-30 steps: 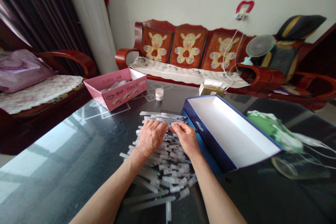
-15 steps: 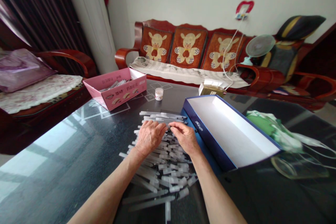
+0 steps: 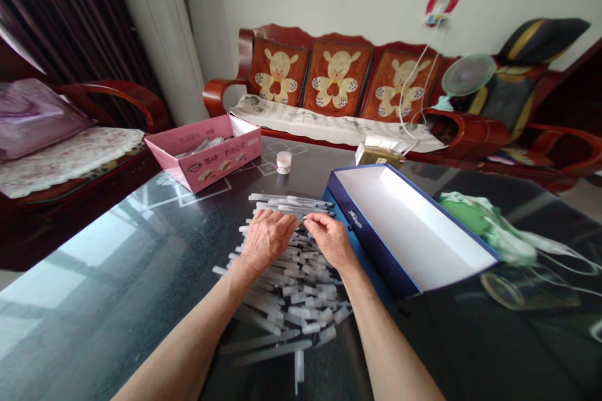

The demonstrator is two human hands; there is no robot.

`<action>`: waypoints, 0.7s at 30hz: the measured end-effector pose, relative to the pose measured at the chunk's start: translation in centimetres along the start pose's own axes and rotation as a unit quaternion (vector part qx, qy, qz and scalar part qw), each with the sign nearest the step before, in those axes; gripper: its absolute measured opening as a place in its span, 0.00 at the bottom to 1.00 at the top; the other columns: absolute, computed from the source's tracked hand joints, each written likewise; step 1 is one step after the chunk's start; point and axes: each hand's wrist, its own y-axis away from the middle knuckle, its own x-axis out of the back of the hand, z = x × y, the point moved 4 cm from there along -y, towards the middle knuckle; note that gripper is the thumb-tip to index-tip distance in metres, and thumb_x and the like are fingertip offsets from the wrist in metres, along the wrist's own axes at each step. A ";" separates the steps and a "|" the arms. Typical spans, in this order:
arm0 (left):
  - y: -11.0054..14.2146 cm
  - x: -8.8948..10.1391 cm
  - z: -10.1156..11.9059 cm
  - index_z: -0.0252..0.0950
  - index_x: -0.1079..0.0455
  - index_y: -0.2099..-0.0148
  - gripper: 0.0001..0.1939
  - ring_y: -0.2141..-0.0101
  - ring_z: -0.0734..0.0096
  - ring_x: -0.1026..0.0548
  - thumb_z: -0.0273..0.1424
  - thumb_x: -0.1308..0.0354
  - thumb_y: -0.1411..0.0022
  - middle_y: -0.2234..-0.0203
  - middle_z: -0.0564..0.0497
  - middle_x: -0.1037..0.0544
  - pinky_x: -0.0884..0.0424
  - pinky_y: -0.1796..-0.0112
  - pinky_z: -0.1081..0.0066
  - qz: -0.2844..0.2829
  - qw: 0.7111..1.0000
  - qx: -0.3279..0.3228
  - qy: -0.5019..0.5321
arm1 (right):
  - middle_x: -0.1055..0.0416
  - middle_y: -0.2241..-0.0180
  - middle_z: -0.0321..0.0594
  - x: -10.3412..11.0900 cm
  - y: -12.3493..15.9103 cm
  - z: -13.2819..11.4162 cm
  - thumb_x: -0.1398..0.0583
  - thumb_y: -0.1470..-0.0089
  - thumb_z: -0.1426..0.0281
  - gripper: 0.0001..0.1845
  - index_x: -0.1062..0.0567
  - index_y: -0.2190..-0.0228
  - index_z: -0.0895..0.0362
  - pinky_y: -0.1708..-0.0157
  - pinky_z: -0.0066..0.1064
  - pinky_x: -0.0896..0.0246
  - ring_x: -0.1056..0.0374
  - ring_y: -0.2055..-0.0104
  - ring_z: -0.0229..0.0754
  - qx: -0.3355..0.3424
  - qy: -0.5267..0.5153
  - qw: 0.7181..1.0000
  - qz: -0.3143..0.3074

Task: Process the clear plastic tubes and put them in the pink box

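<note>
A heap of whitish, translucent pens [image 3: 263,297] with caps lies on the dark table below and around both hands. Over the upper part of the heap, my left hand [image 3: 268,235] is closed, its back toward me and its fingertips hidden. Just to its right, my right hand [image 3: 332,238] makes a pinch with thumb and forefinger, close to the left fingers. Something small and dark shows at the right fingertips, too small to name. Several pens [image 3: 291,202] lie side by side just beyond the hands.
An open blue box [image 3: 418,235] with a white inside stands right of the pens. A pink box [image 3: 221,163] holding more pens is at the back left. Near it stands a small white cup [image 3: 283,163]. A tissue box [image 3: 379,155] and a green plastic bag [image 3: 489,225] lie to the right.
The whole view has shifted slightly, so things sit a little higher in it. Both hands stay close together over the pens, and the gap between their fingertips looks slightly wider.
</note>
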 end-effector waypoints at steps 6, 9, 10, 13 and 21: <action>0.1 -0.1 0.0 0.39 0.27 0.62 0.17 0.72 0.67 0.31 0.38 0.56 0.30 0.77 0.51 0.27 0.44 0.67 0.66 -0.004 1.000 0.001 -0.001 | 0.24 0.67 0.40 0.3 0.1 0.1 0.40 0.49 0.58 0.15 0.24 0.65 0.55 0.65 0.30 0.35 0.29 0.64 0.43 0.015 0.020 0.999 0.026; 0.1 -0.1 0.0 0.39 0.27 0.62 0.17 0.72 0.67 0.32 0.39 0.56 0.30 0.77 0.51 0.27 0.44 0.67 0.66 -0.005 1.000 -0.002 0.001 | 0.25 0.72 0.38 0.4 0.1 -0.1 0.43 0.47 0.56 0.16 0.23 0.72 0.54 0.67 0.31 0.37 0.30 0.68 0.43 0.031 0.085 0.995 0.039; 0.1 -0.1 0.0 0.39 0.27 0.62 0.17 0.72 0.67 0.32 0.39 0.56 0.30 0.77 0.51 0.27 0.44 0.67 0.66 -0.005 1.000 -0.003 0.002 | 0.25 0.73 0.38 0.3 0.1 -0.1 0.43 0.47 0.56 0.16 0.23 0.73 0.53 0.67 0.30 0.37 0.31 0.69 0.43 0.034 0.088 0.995 0.036; 0.1 -0.2 0.0 0.40 0.27 0.61 0.17 0.72 0.67 0.31 0.39 0.56 0.30 0.77 0.51 0.27 0.44 0.67 0.66 -0.006 1.000 -0.003 0.007 | 0.25 0.71 0.37 0.1 0.1 0.0 0.42 0.47 0.58 0.14 0.23 0.70 0.54 0.66 0.30 0.36 0.31 0.69 0.41 0.025 0.048 0.998 0.012; 0.0 0.1 0.1 0.39 0.27 0.62 0.17 0.72 0.67 0.31 0.38 0.56 0.30 0.77 0.51 0.27 0.44 0.67 0.67 -0.006 1.000 0.001 0.000 | 0.24 0.66 0.40 0.3 0.1 -0.2 0.42 0.48 0.57 0.16 0.24 0.65 0.55 0.63 0.31 0.35 0.29 0.62 0.43 0.008 0.015 1.000 0.027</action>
